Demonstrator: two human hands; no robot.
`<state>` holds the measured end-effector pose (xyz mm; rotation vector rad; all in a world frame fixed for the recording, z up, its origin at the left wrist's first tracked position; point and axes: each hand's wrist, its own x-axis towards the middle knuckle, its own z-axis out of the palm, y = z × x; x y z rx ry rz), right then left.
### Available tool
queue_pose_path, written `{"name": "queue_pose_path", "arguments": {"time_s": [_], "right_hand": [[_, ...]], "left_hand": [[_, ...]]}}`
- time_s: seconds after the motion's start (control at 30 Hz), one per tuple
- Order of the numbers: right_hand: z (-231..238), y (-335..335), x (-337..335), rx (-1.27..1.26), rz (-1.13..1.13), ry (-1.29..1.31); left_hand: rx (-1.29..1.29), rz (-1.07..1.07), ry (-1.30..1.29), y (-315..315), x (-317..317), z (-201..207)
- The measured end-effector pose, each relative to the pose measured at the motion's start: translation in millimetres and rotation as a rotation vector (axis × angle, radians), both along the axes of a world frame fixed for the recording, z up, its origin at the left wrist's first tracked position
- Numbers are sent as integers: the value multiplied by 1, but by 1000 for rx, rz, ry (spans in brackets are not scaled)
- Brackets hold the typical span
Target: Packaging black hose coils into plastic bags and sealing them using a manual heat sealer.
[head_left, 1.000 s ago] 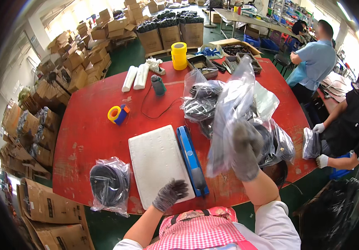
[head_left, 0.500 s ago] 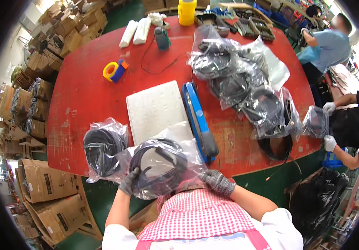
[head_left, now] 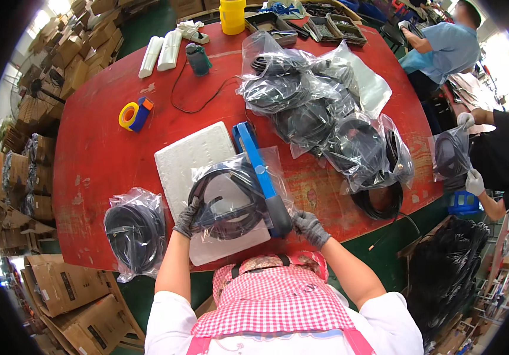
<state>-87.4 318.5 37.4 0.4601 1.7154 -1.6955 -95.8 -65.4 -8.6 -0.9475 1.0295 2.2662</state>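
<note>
With left hand (head_left: 186, 220), pinching bagged coil (head_left: 230, 210) under sealer (head_left: 260, 171); leaving grip of right hand (head_left: 312, 229) unclear. Seemingly working midway, facing heaped bags (head_left: 307, 121).

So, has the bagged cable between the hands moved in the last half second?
Yes. Against the red table, the bagged cable has gone inward, away from the near edge; its right side now lies under the blue tool's arm.

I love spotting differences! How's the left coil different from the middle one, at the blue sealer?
The left coil looks denser; the middle coil has bigger gaps. The left coil lies on the red tabletop; the middle coil is over the white slab. Both are black, in clear bags.
</note>
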Motion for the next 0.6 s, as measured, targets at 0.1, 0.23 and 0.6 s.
{"name": "queue_pose_path", "arguments": {"time_s": [0.1,0.23,0.6], "right_hand": [[-54,7,-20,240,19,148],[2,-14,-43,354,-118,407],[-4,-71,6,982,547,1101]], "left_hand": [[-101,19,9,-9,-15,7],[-111,-28,-9,-31,-7,-4],[-115,-5,-32,-26,-10,0]]}}
